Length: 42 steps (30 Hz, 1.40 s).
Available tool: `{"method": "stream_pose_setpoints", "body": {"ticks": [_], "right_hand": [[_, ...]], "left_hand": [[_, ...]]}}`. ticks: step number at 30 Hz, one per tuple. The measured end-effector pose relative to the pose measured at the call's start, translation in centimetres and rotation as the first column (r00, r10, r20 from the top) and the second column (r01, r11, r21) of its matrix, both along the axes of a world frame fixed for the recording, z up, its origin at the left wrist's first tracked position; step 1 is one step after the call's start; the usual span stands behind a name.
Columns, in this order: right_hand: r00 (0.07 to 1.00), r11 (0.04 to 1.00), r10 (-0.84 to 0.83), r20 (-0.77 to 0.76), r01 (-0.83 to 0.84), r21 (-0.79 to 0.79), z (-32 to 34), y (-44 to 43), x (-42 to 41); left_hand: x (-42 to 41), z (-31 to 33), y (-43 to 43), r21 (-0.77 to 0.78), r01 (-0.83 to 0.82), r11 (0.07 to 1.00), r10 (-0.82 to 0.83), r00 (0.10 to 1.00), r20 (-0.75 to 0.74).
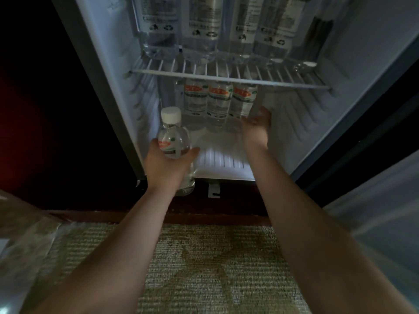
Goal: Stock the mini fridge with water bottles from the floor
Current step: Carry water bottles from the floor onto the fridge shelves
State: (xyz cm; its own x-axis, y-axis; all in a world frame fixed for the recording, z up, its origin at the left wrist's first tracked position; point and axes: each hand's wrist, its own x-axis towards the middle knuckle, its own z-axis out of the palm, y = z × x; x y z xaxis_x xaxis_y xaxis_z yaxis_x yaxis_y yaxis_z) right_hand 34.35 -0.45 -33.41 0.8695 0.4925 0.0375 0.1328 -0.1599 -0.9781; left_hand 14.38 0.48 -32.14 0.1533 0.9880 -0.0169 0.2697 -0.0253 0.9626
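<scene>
Left hand [166,163] grips upright bottle [174,141], cap up; right hand [257,126] holds rightmost bottle [243,102].

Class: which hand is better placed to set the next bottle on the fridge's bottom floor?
Left hand: it already holds a clear, white-capped plastic water bottle at the opening. The right hand sits by the back row.

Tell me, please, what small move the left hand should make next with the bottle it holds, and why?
Probably carry the held bottle forward and set it upright on the fridge floor, left of the three bottles at the back. The left hand holds it at the opening, and that spot looks free.
</scene>
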Motion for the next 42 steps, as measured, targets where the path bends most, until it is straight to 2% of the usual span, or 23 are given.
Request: {"method": "stream_pose_setpoints", "body": {"ticks": [3,5,6,8,10,12,13,19,23,28,33,37,39,42], "right_hand": [[0.989,0.989,0.026,-0.142,-0.005,0.145,0.1,-2.1,-4.0],[0.957,0.969,0.146,-0.251,-0.088,0.229,0.6,-3.2,-6.4],[0.931,0.955,0.249,-0.267,-0.191,0.227,0.9,-3.8,-7.4],[0.832,0.873,0.487,-0.266,-0.457,0.169,1.0,-4.8,-8.2],[0.684,0.727,0.670,-0.286,-0.684,0.068,0.7,-5.9,-8.9],[0.592,0.611,0.758,-0.274,-0.791,-0.021,-0.1,-6.5,-9.9],[0.581,0.594,0.771,-0.260,-0.804,-0.035,-0.6,-6.6,-10.3],[0.670,0.681,0.724,-0.163,-0.732,0.014,-1.5,-6.9,-11.4],[0.790,0.797,0.602,-0.113,-0.603,0.025,-1.8,-6.7,-10.7],[0.870,0.872,0.487,-0.072,-0.490,-0.013,-2.3,-6.7,-6.6],[0.969,0.971,0.230,-0.094,-0.235,-0.044,-3.0,-6.3,-1.5],[0.999,0.981,0.046,0.019,-0.042,-0.187,-3.2,-4.6,0.7],[1.000,0.988,0.006,0.000,-0.006,-0.155,-3.4,-3.5,1.5],[0.999,0.994,0.031,-0.017,-0.032,-0.105,-3.2,-2.0,2.7]], "left_hand": [[-0.5,-0.3,-0.2,-0.058,-0.026,0.998,0.029,0.999,0.041],[-0.9,-0.4,-0.3,-0.063,-0.032,0.998,0.034,0.999,0.020],[-1.1,-0.2,-0.3,-0.055,-0.032,0.998,0.032,0.999,0.006],[-1.3,0.5,-0.1,-0.024,-0.025,0.999,0.024,0.999,-0.036],[-1.3,1.3,0.1,0.003,-0.009,1.000,0.009,0.998,-0.068],[-1.0,2.0,0.1,0.030,0.001,1.000,0.001,0.997,-0.079],[-0.8,2.2,0.2,0.053,0.007,0.999,-0.001,0.995,-0.100],[0.7,3.3,-0.4,0.131,0.098,0.987,-0.075,0.983,-0.170],[1.9,3.3,-0.9,0.107,0.142,0.984,-0.123,0.979,-0.165],[2.0,3.7,-1.2,-0.133,0.344,0.930,-0.353,0.935,-0.047],[-0.1,0.4,-0.8,-0.310,0.412,0.857,-0.503,0.801,-0.324],[0.0,-0.9,0.1,-0.272,0.449,0.851,-0.522,0.674,-0.522],[0.2,-1.4,0.4,-0.232,0.489,0.841,-0.521,0.615,-0.591],[0.4,-2.4,0.7,-0.245,0.526,0.814,-0.541,0.536,-0.648]]}}
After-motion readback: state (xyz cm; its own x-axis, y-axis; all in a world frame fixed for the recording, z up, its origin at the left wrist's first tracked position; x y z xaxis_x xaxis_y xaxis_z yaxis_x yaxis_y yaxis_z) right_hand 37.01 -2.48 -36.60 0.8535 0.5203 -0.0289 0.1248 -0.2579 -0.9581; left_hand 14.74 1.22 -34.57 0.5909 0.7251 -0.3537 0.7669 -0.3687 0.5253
